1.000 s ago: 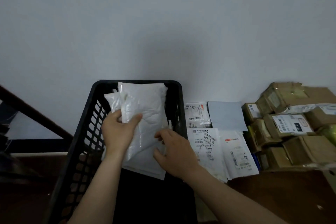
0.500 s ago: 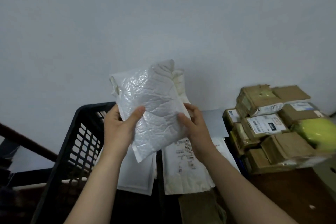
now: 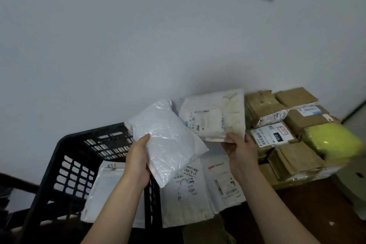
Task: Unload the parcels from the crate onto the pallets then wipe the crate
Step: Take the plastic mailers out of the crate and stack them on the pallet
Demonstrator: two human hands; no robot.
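My left hand [image 3: 137,159] grips a shiny white plastic mailer [image 3: 166,138] by its lower left edge, held above the right wall of the black lattice crate [image 3: 73,166]. My right hand [image 3: 240,151] pinches the bottom edge of a cream padded envelope [image 3: 215,116] with a printed label, held up over the parcels to the right of the crate. One more white padded envelope [image 3: 103,190] lies inside the crate, partly hidden by my left forearm.
Flat white labelled mailers [image 3: 200,188] lie beside the crate. A stack of brown cardboard parcels [image 3: 277,117] with a yellow-green packet [image 3: 332,138] fills the right side. A pale wall stands behind; dark floor [image 3: 307,214] lies in front.
The two envelopes, held together over the crate before, are now separated: my right hand took the cream one to the right, while my left kept the shiny mailer. The view shifted right.
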